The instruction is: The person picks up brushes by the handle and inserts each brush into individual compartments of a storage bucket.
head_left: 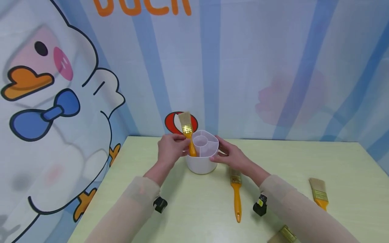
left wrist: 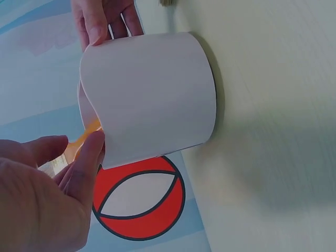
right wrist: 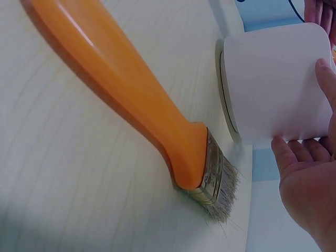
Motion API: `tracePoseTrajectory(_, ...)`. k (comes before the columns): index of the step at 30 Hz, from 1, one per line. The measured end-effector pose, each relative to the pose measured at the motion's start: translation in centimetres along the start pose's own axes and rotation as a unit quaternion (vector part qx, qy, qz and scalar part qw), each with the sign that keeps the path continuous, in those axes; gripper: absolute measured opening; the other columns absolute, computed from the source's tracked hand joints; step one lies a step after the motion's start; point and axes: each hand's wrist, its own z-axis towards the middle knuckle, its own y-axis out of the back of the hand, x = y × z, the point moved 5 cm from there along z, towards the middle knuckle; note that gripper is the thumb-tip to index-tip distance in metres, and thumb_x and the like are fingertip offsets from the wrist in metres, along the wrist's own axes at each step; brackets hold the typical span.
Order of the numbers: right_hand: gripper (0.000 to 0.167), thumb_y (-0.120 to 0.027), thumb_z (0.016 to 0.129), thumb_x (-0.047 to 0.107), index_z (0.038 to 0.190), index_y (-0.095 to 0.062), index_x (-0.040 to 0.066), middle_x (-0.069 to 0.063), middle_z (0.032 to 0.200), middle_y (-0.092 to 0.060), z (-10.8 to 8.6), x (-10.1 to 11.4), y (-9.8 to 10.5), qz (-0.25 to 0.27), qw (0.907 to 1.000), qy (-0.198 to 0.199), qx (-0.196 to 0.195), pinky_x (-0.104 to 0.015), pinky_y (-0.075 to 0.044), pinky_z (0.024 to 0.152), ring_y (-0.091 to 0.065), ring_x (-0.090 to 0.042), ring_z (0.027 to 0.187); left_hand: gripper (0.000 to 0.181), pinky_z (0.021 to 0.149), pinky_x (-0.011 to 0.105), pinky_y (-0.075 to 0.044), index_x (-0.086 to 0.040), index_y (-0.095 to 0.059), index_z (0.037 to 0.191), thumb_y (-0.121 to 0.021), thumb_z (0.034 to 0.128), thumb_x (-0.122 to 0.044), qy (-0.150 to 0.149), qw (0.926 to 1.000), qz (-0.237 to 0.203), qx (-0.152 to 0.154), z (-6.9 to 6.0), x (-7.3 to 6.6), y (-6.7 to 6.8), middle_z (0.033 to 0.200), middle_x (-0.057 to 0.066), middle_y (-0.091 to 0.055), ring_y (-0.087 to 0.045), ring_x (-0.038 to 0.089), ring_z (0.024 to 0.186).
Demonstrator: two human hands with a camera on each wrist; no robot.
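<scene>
"Pale sleeves point(head_left: 127, 209) come closest, at eight and four o'clock from the white divided holder point(head_left: 202, 166). Toward half past four lies a cut-off brush point(head_left: 283, 235)."

"Cut off how?"

"Its bristles run past the bottom edge; the sleeve covers its handle. A second brush point(head_left: 237, 197) lies between four and five, bristles partly hidden by the right hand point(head_left: 233, 156). A third brush point(head_left: 319, 193), past three, loses its handle behind the sleeve."

"What's underneath?"

"Pale yellow-green table point(head_left: 197, 212) with faint wood grain. The holder stands upright near its far edge."

"And the hands?"

"At nine, the left hand point(head_left: 172, 149) pinches a bristles-up brush point(head_left: 187, 132), its handle's end inside the holder's near-left compartment; I can't tell whether it touches bottom. At three, the right hand curves round the holder, thumb near the rim."

"Beyond?"

"Striped blue cloth point(head_left: 234, 67): white duck point(head_left: 70, 125) past nine, orange letters point(head_left: 131, 12) sliced off at eleven, a blurry pink patch point(head_left: 285, 101) at two. Also at eleven, the brush and hand partly cover a red-and-white disc point(left wrist: 139, 197); the left wrist view shows more of it."
</scene>
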Motion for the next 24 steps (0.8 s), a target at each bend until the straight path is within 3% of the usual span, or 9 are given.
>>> tracePoseTrajectory(9,0.096,-0.08,0.099,0.025,0.172,-0.02,0.013,-0.012,0.176,-0.026,0.0,-0.3,0.1,0.002,1.0,-0.005,-0.002,-0.048,-0.042,0.12,-0.03,-0.037,0.16,0.031,0.079,0.035,-0.067,-0.003,-0.076,0.125,-0.078,0.1002,-0.022,0.02,0.9995,-0.002,0.026,-1.3,0.4,0.1,0.117,0.014,-0.075,-0.077,0.027,0.1)
tracePoseTrajectory(16,0.096,-0.08,0.099,0.023,0.172,-0.02,0.012,-0.013,0.176,-0.025,0.0,-0.3,0.1,0.01,0.9999,-0.001,-0.005,-0.047,-0.041,0.12,-0.029,-0.036,0.16,0.038,0.085,0.041,-0.067,-0.003,-0.074,0.133,-0.08,0.0991,-0.019,0.002,0.9979,-0.037,0.054,-2.7,0.8,0.3,0.124,0.015,-0.075,-0.074,0.031,0.113)
tracePoseTrajectory(24,0.097,-0.082,0.097,0.024,0.172,-0.021,0.012,-0.012,0.176,-0.027,0.2,-0.5,0.0,0.008,0.9999,-0.002,-0.008,-0.046,-0.042,0.119,-0.03,-0.035,0.16,0.05,0.088,0.039,-0.066,-0.008,-0.069,0.142,-0.083,0.0961,-0.02,-0.031,0.9992,-0.02,0.017,-3.8,1.9,0.9,0.128,0.014,-0.076,-0.075,0.03,0.117)
